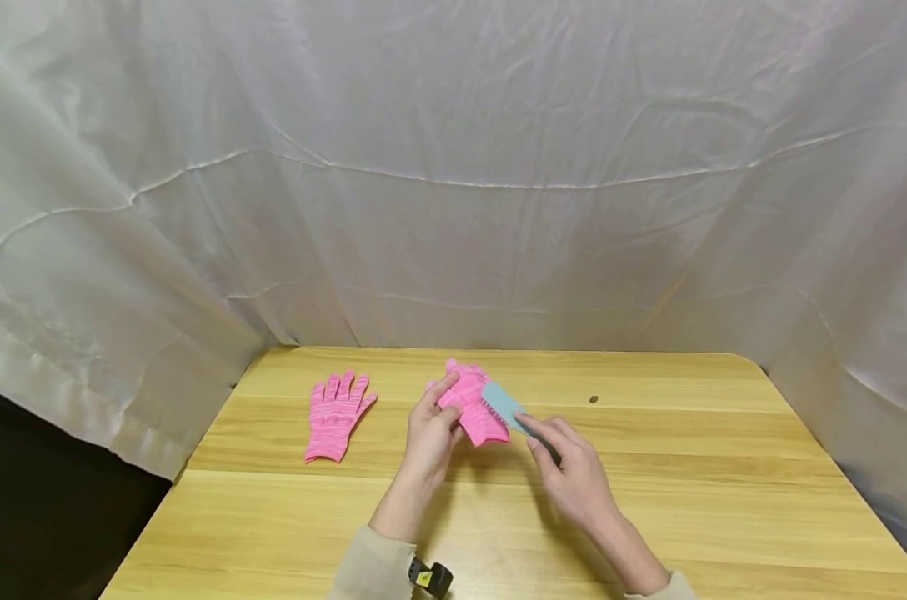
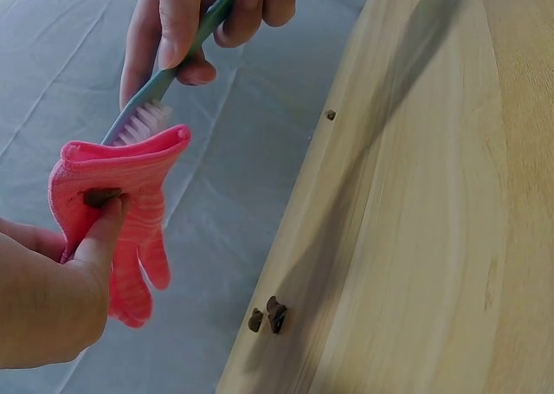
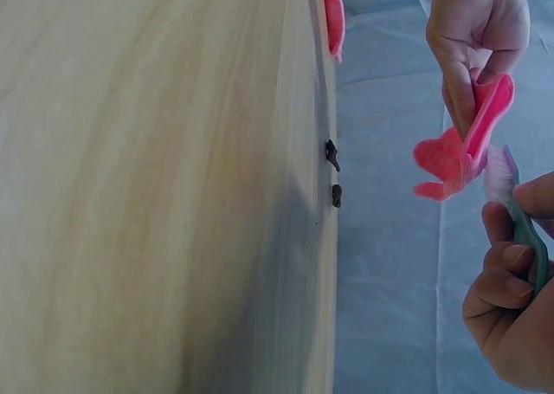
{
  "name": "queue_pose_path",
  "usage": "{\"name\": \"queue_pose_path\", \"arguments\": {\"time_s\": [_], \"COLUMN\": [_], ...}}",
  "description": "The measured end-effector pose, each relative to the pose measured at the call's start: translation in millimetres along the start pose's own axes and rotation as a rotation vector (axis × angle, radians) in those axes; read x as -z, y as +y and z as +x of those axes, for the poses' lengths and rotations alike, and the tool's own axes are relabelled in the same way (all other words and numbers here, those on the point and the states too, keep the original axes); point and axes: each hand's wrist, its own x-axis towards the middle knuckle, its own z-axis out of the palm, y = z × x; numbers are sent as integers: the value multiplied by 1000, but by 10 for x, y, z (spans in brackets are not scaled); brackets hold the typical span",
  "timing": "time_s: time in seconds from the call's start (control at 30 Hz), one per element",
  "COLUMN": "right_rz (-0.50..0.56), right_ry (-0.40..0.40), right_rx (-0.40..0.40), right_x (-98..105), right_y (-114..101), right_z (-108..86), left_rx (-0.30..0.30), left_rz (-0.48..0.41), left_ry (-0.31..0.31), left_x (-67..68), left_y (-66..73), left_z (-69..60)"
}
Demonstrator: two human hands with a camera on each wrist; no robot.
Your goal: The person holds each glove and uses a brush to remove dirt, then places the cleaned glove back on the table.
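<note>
My left hand pinches a pink knitted glove between thumb and fingers, holding it up above the table. A dark brown lump shows on the glove beside the thumb in the left wrist view. In my right hand is a blue-green brush, gripped by its handle. White bristles face the glove near its cuff; in the head view they appear to touch it. A second pink glove lies flat on the table to the left, fingers pointing away.
The wooden table is backed by a hanging pale grey curtain. A small dark bit lies right of the brush. Dark brown crumbs sit near a table edge in the left wrist view.
</note>
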Motion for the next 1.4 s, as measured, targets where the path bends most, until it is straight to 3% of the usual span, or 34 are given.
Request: {"name": "queue_pose_path", "arguments": {"time_s": [0.5, 0.93, 1.13, 1.4], "right_rz": [1, 67, 87, 65], "right_ry": [32, 93, 37, 11], "right_rx": [25, 104, 148, 136], "right_x": [-6, -33, -40, -46], "right_y": [7, 8, 0, -3], "right_z": [-4, -4, -4, -13], "left_rx": [-2, 8, 6, 6], "left_rz": [-5, 19, 24, 27], "left_ry": [5, 0, -1, -3], "left_x": [0, -8, -6, 1], "left_y": [14, -15, -28, -44], "left_z": [0, 7, 5, 22]}}
